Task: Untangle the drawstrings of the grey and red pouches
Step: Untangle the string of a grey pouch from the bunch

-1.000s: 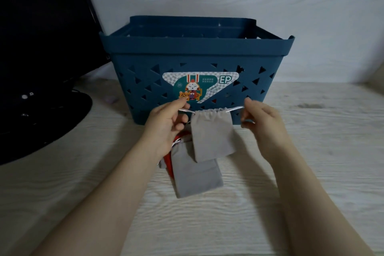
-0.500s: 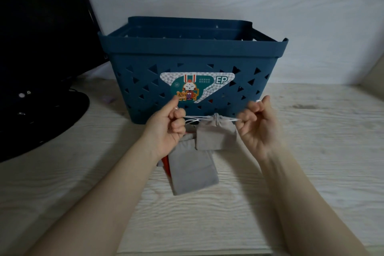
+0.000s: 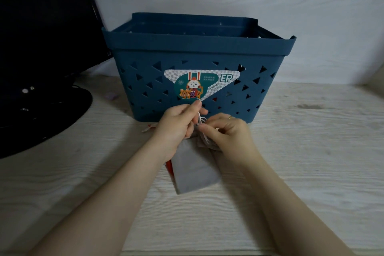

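Not done: both hands, L (image 3: pixel 178 123) & R (image 3: pixel 225 131), fingers pinching white drawstrings (image 3: pixel 200 120) at knot; grey pouch (image 3: pixel 193 168), red pouch (image 3: pixel 169 165) still bunched together.

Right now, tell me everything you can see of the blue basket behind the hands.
The blue basket looks like dark blue plastic, with a thick folded rim and tapering walls pierced by small triangular holes. It stands upright on the pale wood-grain table, close to the wall, open side up; its inside cannot be seen. A sticker on the front wall shows a cartoon rabbit, a tiger and the letters EP. The left hand overlaps its lower front; whether they touch cannot be told.
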`<state>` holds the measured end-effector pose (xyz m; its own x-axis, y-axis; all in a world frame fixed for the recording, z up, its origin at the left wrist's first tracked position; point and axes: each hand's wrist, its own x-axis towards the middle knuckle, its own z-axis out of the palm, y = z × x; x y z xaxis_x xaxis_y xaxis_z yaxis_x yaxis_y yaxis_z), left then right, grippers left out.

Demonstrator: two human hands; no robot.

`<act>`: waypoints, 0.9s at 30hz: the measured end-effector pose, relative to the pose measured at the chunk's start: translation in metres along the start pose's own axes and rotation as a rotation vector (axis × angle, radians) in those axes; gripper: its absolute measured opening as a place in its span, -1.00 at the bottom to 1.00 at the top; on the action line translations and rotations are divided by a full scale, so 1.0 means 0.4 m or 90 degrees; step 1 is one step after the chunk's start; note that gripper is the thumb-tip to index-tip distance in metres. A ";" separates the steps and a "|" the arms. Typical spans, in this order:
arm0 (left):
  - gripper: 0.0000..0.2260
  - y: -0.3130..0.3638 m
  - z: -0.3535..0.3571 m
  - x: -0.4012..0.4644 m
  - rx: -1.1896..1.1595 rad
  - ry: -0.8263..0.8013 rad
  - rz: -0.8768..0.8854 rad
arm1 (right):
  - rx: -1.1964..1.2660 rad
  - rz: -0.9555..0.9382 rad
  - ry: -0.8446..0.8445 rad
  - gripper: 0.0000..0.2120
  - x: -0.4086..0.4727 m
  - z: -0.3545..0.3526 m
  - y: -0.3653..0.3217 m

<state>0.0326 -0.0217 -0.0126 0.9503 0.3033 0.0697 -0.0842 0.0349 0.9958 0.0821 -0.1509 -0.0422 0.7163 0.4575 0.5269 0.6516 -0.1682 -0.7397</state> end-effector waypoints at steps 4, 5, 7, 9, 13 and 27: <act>-0.76 -0.004 0.007 -0.011 -0.004 -0.028 0.013 | 0.325 0.221 0.049 -0.76 -0.001 0.015 -0.042; -0.85 -0.006 0.009 -0.013 0.015 -0.034 0.026 | 0.441 0.301 0.074 -0.78 0.000 0.012 -0.051; -0.92 -0.010 0.018 -0.016 0.031 -0.043 0.026 | 0.543 0.373 0.103 -0.81 0.002 0.002 -0.055; -0.85 -0.022 0.024 -0.013 0.056 -0.066 0.020 | 0.567 0.380 0.093 -0.82 0.005 -0.005 -0.052; -0.90 -0.035 0.024 -0.007 0.151 -0.068 0.046 | 0.541 0.361 0.086 -0.82 0.007 -0.004 -0.051; -0.70 -0.004 0.013 -0.006 -0.138 -0.111 -0.185 | 0.499 0.373 0.080 -0.72 0.014 -0.030 -0.060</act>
<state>0.0318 -0.0274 -0.0140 0.9789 0.0859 -0.1854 0.1519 0.3009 0.9415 0.0734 -0.1549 -0.0164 0.9239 0.3826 -0.0039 -0.1316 0.3082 -0.9422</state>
